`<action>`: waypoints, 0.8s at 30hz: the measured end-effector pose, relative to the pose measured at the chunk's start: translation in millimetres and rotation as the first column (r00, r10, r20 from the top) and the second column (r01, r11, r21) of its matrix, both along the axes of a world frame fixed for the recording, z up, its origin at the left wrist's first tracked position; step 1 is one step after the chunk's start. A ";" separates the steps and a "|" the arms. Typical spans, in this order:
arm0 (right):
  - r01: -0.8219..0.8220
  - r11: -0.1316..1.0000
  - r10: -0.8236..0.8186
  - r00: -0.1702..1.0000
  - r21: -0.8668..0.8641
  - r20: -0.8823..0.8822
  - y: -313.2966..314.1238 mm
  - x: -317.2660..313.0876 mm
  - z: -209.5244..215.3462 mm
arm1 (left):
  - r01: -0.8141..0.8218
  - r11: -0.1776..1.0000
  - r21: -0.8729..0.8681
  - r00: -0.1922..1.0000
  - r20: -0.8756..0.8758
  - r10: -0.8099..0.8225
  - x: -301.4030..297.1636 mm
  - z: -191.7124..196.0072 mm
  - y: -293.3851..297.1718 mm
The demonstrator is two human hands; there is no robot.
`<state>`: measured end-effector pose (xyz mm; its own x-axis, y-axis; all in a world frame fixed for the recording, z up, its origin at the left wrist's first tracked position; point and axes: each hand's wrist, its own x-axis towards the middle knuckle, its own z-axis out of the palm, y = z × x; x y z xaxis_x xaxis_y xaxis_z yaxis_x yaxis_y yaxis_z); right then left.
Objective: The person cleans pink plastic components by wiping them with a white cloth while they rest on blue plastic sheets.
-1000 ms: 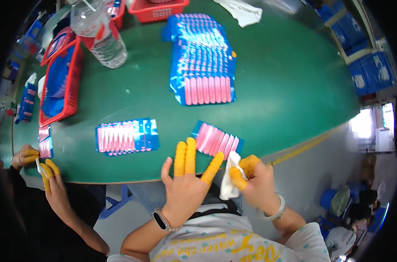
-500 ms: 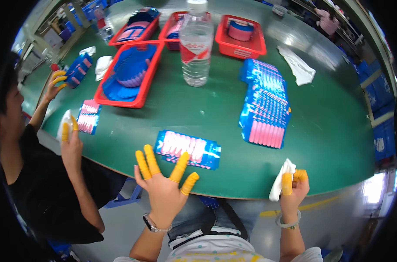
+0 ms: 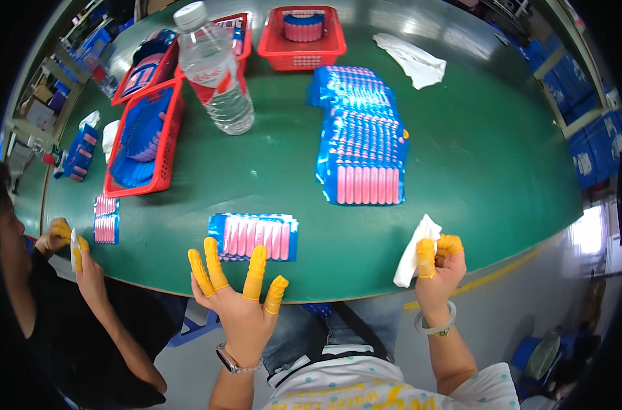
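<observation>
My left hand [image 3: 237, 301] is spread wide, with yellow finger cots on its fingers. Its fingertips rest at the near edge of a small pile of shiny blue sheets with pink bars [image 3: 256, 236]. In my right hand [image 3: 439, 277], a crumpled white cloth [image 3: 415, 256] is pinched between cot-covered fingers, near the table's front edge. Beyond and between my hands lies a larger, overlapping stack of the same blue-and-pink sheets [image 3: 366, 154].
A water bottle [image 3: 219, 82] stands by several red baskets [image 3: 143, 171] holding blue-and-pink pieces. Another white cloth [image 3: 413, 60] lies at the far right of the green table [image 3: 489, 178]. At left, a co-worker's hands [image 3: 89, 263] hold a white cloth near a small sheet [image 3: 106, 222].
My view has turned, so the table's things sit farther left in it. The co-worker's far hand has left a blue strip and come to the cloth. My hands keep much the same pose.
</observation>
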<state>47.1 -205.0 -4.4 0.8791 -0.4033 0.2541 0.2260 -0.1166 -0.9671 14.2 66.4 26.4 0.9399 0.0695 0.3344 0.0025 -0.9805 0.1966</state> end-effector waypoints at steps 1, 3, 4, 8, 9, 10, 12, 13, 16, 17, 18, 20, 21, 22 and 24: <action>0.002 1.000 -0.002 1.000 0.001 -0.002 4.5 0.3 3.1 | 0.002 1.000 0.001 1.000 -0.002 -0.002 1.4 4.5 -2.8; -0.012 1.000 0.012 1.000 0.006 0.010 6.8 1.7 4.4 | 0.233 0.973 0.007 0.970 -0.070 -0.231 13.4 6.6 -22.3; -0.009 1.000 0.009 1.000 -0.005 0.012 4.9 1.3 3.0 | 0.318 0.948 0.007 0.945 -0.079 -0.316 21.7 8.9 -36.7; 0.013 0.999 -0.014 1.000 -0.052 -0.021 0.2 -5.7 -2.2 | 0.464 0.884 -0.050 0.884 -0.039 -0.466 48.7 11.8 -77.3; 0.001 0.999 0.000 1.000 -0.046 0.011 -1.3 -8.0 -2.5 | 0.452 0.891 -0.044 0.891 -0.031 -0.454 53.3 9.0 -82.8; 0.009 0.999 -0.009 1.000 -0.032 0.000 -4.7 -10.0 -2.9 | 0.456 0.889 -0.037 0.890 -0.019 -0.456 58.3 8.8 -89.0; 0.054 0.999 -0.054 0.998 -0.003 0.018 -4.1 -8.0 -2.4 | 0.410 0.912 -0.031 0.911 -0.023 -0.411 53.3 5.8 -92.2; 0.002 0.999 -0.002 1.000 -0.032 -0.002 0.2 -7.9 -1.5 | 0.334 0.942 -0.037 0.940 -0.063 -0.336 46.2 3.4 -87.1; -0.045 0.998 0.043 0.999 -0.051 -0.026 -0.1 -8.3 1.7 | 0.386 0.921 -0.057 0.918 -0.080 -0.389 26.2 3.6 -76.3; -0.066 0.997 0.065 0.997 -0.050 -0.031 -0.1 -7.8 2.1 | 0.391 0.919 -0.042 0.916 -0.083 -0.394 22.1 2.7 -76.2; -0.063 0.997 0.062 0.998 -0.035 -0.029 0.1 -7.4 2.5 | 0.412 0.910 -0.046 0.907 -0.070 -0.415 18.3 1.7 -77.1; -0.044 0.997 0.045 0.999 -0.060 0.014 -1.8 -2.5 4.9 | 0.457 0.889 -0.022 0.887 -0.059 -0.458 18.9 -0.2 -78.8; -0.046 0.997 0.047 0.999 -0.056 0.017 -0.7 -1.4 4.6 | 0.456 0.890 -0.017 0.888 -0.058 -0.456 20.7 -0.9 -78.1; -0.040 0.998 0.040 0.999 -0.046 0.014 -2.1 -2.4 4.4 | 0.448 0.893 -0.032 0.892 -0.053 -0.449 20.1 -1.8 -80.0; -0.045 0.998 0.045 0.999 -0.040 0.011 -2.5 -0.1 3.8 | 0.413 0.910 -0.036 0.904 -0.108 -0.414 21.5 2.7 -80.7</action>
<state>47.0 -207.6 -0.6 0.8929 -0.3528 0.2798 0.2435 -0.1443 -0.9591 35.6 -14.4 29.0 0.9160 -0.3300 0.2280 -0.3801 -0.8958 0.2305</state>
